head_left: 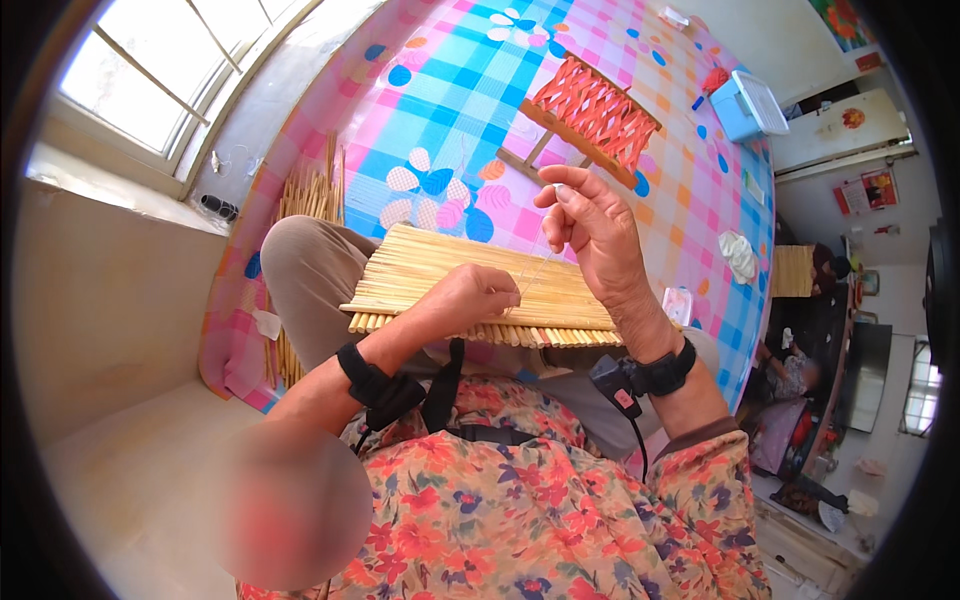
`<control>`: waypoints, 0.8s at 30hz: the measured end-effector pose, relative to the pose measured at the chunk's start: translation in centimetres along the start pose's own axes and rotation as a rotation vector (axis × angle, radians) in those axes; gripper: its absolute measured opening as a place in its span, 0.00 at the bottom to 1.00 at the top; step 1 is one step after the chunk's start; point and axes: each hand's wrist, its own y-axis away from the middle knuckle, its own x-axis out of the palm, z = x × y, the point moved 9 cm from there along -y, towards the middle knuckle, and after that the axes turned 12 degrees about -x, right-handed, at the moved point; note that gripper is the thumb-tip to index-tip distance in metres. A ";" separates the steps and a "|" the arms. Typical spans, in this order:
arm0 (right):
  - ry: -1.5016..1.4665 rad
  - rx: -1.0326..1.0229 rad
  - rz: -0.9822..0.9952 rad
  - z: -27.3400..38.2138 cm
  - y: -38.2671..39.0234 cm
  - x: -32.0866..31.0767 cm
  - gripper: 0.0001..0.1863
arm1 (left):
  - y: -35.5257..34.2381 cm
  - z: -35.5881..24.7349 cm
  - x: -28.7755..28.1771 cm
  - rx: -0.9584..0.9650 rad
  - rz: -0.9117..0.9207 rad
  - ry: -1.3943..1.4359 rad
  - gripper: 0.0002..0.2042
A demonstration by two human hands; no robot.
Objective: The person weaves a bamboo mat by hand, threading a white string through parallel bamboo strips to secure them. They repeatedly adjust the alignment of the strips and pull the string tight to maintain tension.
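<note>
Across my lap lies a mat of straw-coloured stalks (440, 262), laid side by side, their cut ends lined up along the near edge. My left hand (468, 298) rests at that near edge, its fingertips pinched together on a thin pale thread (541, 268). Raised above the mat's right part, my right hand (603, 238) is closed, thumb against the bent fingers. The thread runs up toward it from the left hand. A small whitish bit shows at the right thumb tip; whether a needle is there I cannot make out.
Loose stalks (312, 195) lie by my left knee. On the checked, flowered bed cover (450, 110) stand a wooden frame with red woven strips (600, 115), a blue bin (745, 105) and a crumpled white cloth (738, 256). A window (150, 85) is at left; another person (792, 375) sits far right.
</note>
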 end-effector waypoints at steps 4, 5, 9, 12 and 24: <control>0.221 -0.072 0.026 0.2 -0.5 -0.5 0.13 | -0.7 1.5 -0.4 -0.006 -0.071 0.163 0.09; 0.308 -0.097 0.031 0.2 -0.5 -0.7 0.12 | -0.9 1.9 -0.6 -0.016 -0.095 0.176 0.09; 0.875 -0.347 0.013 1.3 0.5 -2.0 0.08 | -0.8 2.2 -1.4 -0.111 -0.121 0.321 0.09; 1.063 -0.405 0.046 3.4 2.8 -1.0 0.05 | -1.4 3.0 -2.0 -0.074 -0.169 0.319 0.09; 0.638 0.099 0.375 -7.6 17.3 0.8 0.10 | 1.4 3.3 -9.6 -0.008 -0.446 0.574 0.15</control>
